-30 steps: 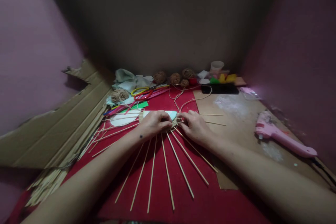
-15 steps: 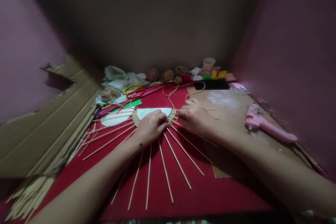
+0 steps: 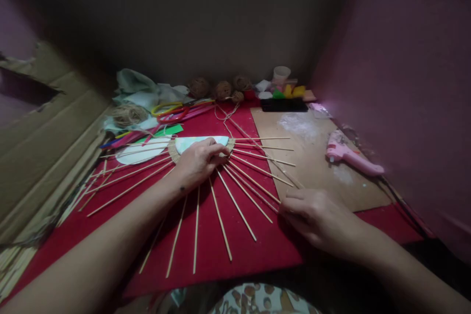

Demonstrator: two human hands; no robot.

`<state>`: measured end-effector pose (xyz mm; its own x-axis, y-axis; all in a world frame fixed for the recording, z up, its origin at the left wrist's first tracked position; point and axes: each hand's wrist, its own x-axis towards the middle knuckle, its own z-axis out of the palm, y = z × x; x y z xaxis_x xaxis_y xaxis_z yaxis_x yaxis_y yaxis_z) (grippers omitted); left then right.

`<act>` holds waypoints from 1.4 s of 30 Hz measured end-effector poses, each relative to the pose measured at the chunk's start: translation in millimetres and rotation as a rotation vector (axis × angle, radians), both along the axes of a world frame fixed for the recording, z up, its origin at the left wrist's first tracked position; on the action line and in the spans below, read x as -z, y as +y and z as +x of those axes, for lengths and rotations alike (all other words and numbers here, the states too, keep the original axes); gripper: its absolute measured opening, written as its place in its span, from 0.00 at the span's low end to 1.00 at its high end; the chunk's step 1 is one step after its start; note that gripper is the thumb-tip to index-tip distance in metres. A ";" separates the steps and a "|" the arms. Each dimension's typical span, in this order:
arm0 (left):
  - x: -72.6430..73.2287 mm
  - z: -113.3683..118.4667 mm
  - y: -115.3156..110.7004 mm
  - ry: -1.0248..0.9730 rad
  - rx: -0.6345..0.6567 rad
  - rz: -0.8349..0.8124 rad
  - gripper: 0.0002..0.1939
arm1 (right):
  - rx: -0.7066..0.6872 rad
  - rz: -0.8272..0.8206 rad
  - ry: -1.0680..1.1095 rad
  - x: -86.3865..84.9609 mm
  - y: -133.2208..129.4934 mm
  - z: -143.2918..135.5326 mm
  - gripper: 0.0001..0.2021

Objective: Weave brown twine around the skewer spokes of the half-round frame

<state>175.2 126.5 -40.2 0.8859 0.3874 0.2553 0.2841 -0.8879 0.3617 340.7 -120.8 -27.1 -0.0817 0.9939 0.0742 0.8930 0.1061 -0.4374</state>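
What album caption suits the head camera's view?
Left hand on a half-round woven piece, sticks fanning out; right hand holds twine.

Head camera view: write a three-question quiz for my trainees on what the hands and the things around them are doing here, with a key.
1. True or false: the left hand is at the woven band around the pale half-round piece.
2. Which lies on the brown board?
a) yellow-handled scissors
b) pink glue gun
c) brown yarn balls
3. Fill in: the right hand holds a length of ____.

Key: 1. true; 2. b; 3. twine.
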 end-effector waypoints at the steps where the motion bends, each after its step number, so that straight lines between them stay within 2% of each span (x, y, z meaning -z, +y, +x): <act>1: 0.2 0.3 0.6 -0.005 0.033 0.011 0.08 | -0.003 0.031 -0.022 2.2 -2.6 -0.9 0.09; 5: 1.9 2.3 3.8 0.002 0.175 0.045 0.13 | -0.004 0.173 -0.136 4.5 -5.8 -1.2 0.10; 9: 3.5 5.1 2.9 0.043 0.234 0.148 0.17 | -0.011 0.243 -0.145 5.9 -4.7 0.6 0.11; 12: 3.3 7.2 0.6 0.085 0.249 0.213 0.16 | 0.016 0.258 -0.162 9.1 -4.1 -0.6 0.10; 18: 0.8 10.0 -3.8 0.116 0.184 0.211 0.15 | 0.030 0.304 -0.202 15.2 -4.7 -3.9 0.09; 25: 6.9 9.7 -5.4 0.108 0.234 0.486 0.14 | 0.014 0.271 -0.169 14.0 -7.7 0.7 0.08; 29: 9.4 9.2 -4.0 0.123 0.235 0.584 0.13 | 0.032 0.256 -0.173 10.7 -9.8 6.1 0.08; 35: 6.0 9.1 -4.6 0.104 0.243 0.550 0.14 | -0.004 0.303 -0.258 2.2 -7.0 12.7 0.12; 39: 2.5 9.8 -4.5 0.136 0.239 0.469 0.15 | 0.112 0.405 -0.424 -10.1 3.4 21.8 0.13; 42: 2.9 9.7 -2.5 0.126 0.206 0.356 0.14 | 0.203 0.439 -0.467 -20.3 19.8 35.0 0.11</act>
<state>184.8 124.0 -43.1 0.9682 0.1069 0.2260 0.1106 -0.9939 -0.0038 375.7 -101.0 -6.8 -0.0176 0.8787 0.4771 0.9990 -0.0043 0.0447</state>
